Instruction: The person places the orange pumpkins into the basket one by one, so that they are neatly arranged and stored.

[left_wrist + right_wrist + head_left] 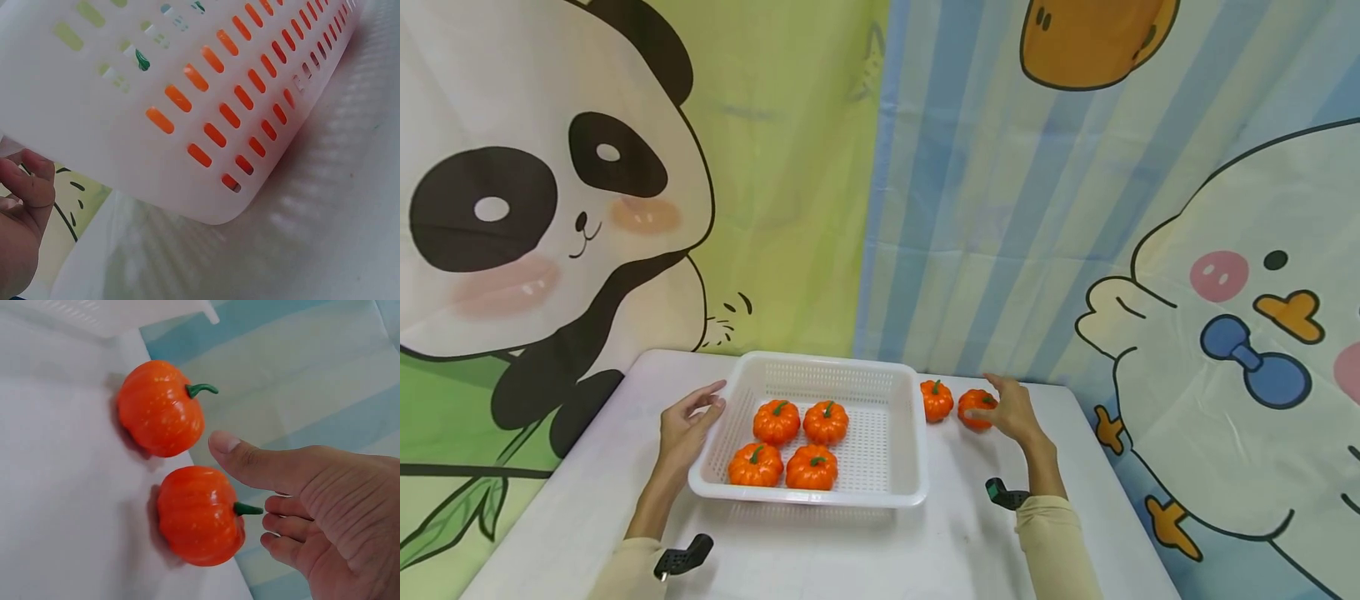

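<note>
A white plastic basket (883,496) with slotted walls holds several small orange pumpkins (812,467) with green stems, grouped toward its left side. Beside its left rim is my left hand (683,425), fingers loosely bent; whether they touch the rim I cannot tell. In the left wrist view, that hand (25,219) shows at the basket's corner. Two more pumpkins sit on the table right of the basket: one close to it (937,401), the other (200,515) nearest my right hand (1017,414). My right thumb and fingers are spread apart near that pumpkin, holding nothing.
The white table (820,554) carries the basket and the loose pumpkins. Behind it hangs a curtain (790,208) printed with a panda and a chick, close to the table's far edge. A small dark camera (1006,494) is on the right wrist, another (683,557) on the left.
</note>
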Demonstrator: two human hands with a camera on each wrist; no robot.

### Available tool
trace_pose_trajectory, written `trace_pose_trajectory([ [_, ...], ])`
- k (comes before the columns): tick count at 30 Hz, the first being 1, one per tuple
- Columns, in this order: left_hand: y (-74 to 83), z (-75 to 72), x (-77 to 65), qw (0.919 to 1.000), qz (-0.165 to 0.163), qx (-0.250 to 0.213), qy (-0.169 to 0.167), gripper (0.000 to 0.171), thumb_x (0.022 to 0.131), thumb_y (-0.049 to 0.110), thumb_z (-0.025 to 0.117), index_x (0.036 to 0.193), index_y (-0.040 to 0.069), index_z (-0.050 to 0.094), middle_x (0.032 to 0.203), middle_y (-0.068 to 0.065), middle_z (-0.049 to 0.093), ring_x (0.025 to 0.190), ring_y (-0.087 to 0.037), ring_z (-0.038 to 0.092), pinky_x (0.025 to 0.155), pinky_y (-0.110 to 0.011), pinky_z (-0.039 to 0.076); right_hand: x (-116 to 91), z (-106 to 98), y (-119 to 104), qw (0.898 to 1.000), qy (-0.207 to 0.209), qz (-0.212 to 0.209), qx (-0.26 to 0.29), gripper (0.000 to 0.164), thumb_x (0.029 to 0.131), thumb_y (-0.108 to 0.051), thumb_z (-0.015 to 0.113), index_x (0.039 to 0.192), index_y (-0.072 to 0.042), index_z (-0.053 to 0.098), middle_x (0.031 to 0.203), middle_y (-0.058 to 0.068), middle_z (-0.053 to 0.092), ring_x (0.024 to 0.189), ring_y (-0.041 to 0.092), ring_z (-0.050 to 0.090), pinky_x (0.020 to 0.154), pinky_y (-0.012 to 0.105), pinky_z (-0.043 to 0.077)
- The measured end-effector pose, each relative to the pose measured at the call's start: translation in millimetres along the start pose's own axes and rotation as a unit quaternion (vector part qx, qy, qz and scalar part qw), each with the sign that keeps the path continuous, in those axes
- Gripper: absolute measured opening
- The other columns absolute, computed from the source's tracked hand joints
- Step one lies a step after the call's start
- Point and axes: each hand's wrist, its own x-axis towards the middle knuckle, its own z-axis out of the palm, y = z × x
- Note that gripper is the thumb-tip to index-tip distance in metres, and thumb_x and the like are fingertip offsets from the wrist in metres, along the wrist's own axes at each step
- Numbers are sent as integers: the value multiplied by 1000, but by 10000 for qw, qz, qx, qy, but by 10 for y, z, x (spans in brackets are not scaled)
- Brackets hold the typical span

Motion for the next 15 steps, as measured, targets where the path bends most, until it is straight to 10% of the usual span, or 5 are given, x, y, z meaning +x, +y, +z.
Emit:
trace_pose_trajectory([
  [15,23,17,-10,9998,-23,168,42,45,97,16,67,138,1,59,108,-9,63,75,-9,67,68,-17,57,-33,169,203,9981,-73,601,78,91,77,-29,88,148,6,44,145,29,52,136,47,47,114,61,36],
])
